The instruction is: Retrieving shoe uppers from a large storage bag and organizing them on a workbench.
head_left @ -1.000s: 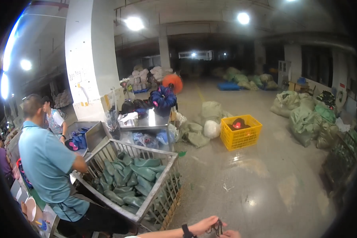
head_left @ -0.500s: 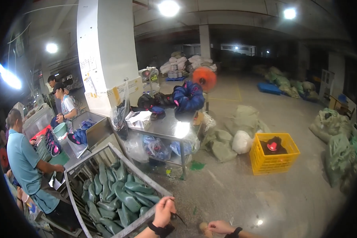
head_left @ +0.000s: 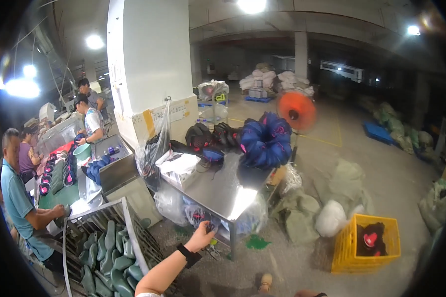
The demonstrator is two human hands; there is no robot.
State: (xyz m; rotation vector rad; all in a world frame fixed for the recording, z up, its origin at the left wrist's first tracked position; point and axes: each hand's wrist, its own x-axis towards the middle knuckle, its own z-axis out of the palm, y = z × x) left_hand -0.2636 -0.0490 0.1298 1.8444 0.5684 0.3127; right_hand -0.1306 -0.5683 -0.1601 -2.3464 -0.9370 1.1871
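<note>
My left hand (head_left: 198,238), with a black band at the wrist, reaches forward in front of the metal table's near edge. Its fingers are curled around something small and dark that I cannot make out. Of my right hand (head_left: 305,293) only a sliver shows at the lower edge, its fingers out of sight. Left of my left forearm stands a metal-framed cart (head_left: 129,232) filled with green shoe lasts (head_left: 106,252). On the metal table (head_left: 215,193) lie a ring-shaped bundle of blue shoe uppers (head_left: 266,141), dark shoe uppers (head_left: 199,137) and a white box (head_left: 178,168).
A yellow crate (head_left: 366,262) with dark pieces stands at right, near green sacks (head_left: 297,213) and a white bag (head_left: 331,219). An orange fan (head_left: 295,113) is behind the table. A co-worker in a teal shirt (head_left: 17,198) stands at left; a white pillar (head_left: 153,59) rises behind.
My left hand has left the cart's rim and moved forward toward the table. My right hand has dropped mostly out of view. The view has turned left, and the cart appears lower.
</note>
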